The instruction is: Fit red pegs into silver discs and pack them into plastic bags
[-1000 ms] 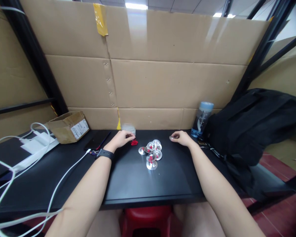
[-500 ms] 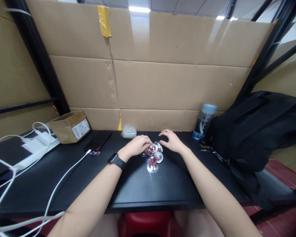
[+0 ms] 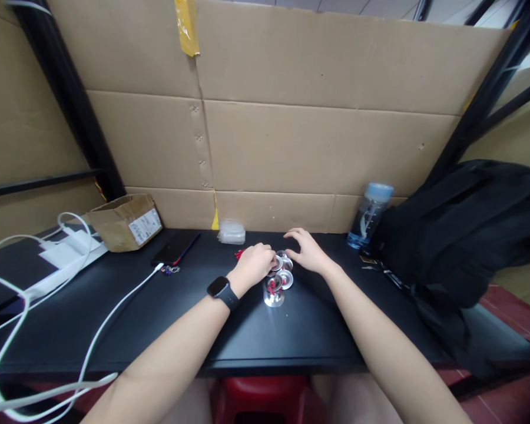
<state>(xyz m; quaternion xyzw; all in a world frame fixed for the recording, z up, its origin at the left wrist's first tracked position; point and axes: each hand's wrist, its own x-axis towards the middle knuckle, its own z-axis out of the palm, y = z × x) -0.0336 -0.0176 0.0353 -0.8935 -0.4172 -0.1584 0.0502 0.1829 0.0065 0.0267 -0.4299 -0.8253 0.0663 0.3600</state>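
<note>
Several small silver cymbal-like discs with red middles (image 3: 286,279) lie in an overlapping pile at the middle of the black table (image 3: 318,330). Over the left side of the pile is my left hand (image 3: 257,262), with a dark watch on its wrist. Its fingers are curled down on the edge of one disc, and the fingertips are partly hidden. A bit of red cord (image 3: 239,254) shows just left of that hand. My right hand (image 3: 307,252) hovers at the pile's right side, fingers apart and bent, holding nothing.
Behind the pile lies a clear plastic packet (image 3: 231,232). To the left are a phone (image 3: 175,249), an open cardboard box (image 3: 126,227) and a power strip (image 3: 77,259) with white cables. A water bottle (image 3: 369,217) and black backpack (image 3: 463,229) stand right. Cardboard wall (image 3: 269,147) closes the back.
My left hand has rolled over and shifted slightly right across the discs, uncovering red cord on its left. My right hand has stayed nearly still. The view has tilted down slightly.
</note>
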